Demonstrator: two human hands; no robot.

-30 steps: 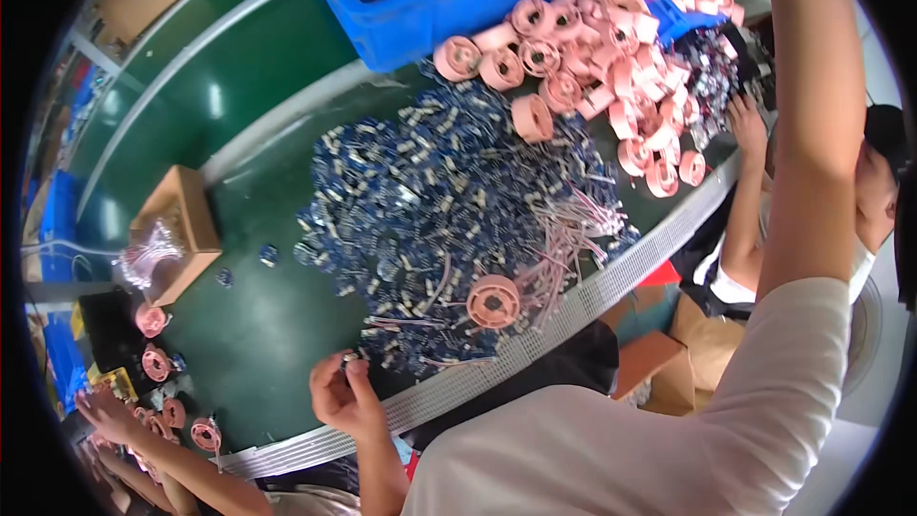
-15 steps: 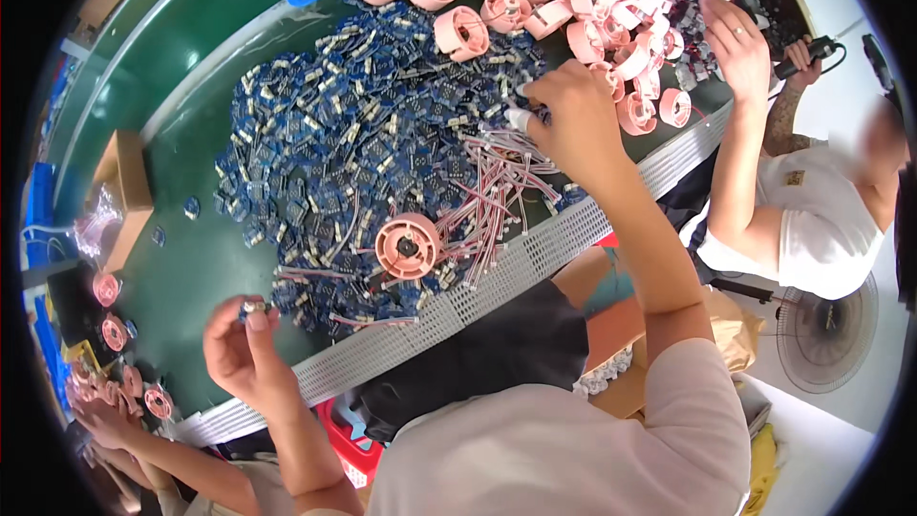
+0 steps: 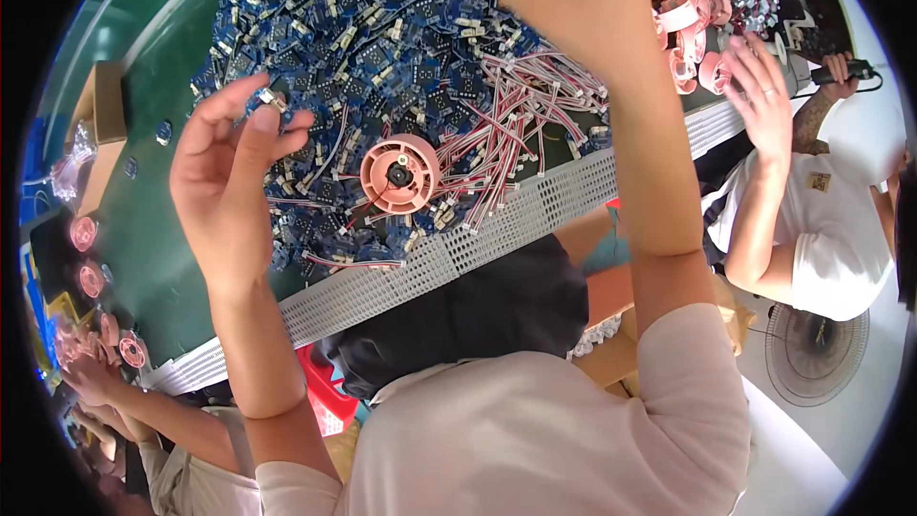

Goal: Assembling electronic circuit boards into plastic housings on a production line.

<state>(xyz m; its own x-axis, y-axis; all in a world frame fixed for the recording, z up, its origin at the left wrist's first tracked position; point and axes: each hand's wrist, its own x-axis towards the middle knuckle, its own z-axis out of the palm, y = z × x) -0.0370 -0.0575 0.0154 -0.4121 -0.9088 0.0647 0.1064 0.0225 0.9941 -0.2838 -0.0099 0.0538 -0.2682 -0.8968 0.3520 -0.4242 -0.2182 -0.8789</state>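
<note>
My left hand (image 3: 229, 162) is raised over the green tabletop, pinching a small blue circuit board (image 3: 272, 100) with a white connector between thumb and fingers. My right hand (image 3: 573, 0) is over the far part of a heap of blue circuit boards (image 3: 382, 57), its fingers partly cut off by the upper edge. White wrapping covers its thumb tip, and a blurred pale strand meets it; what the fingers hold is unclear. Between my hands, a round pink housing (image 3: 399, 174) with a black centre lies on the boards. Beside it spreads a bundle of red-and-white connector cables (image 3: 516, 115).
A white perforated strip (image 3: 458, 253) borders the table's near edge. Pink housings (image 3: 683, 19) are piled at the far right, near a co-worker's hand (image 3: 759, 86). On the left stands a cardboard box (image 3: 105, 124); another person's hand (image 3: 91, 377) is among more housings below it.
Both my hands have moved farther up the picture, the left still pinching the board. The right has left the boards beside the cables. The view has shifted, and the co-worker's hand at right is lower.
</note>
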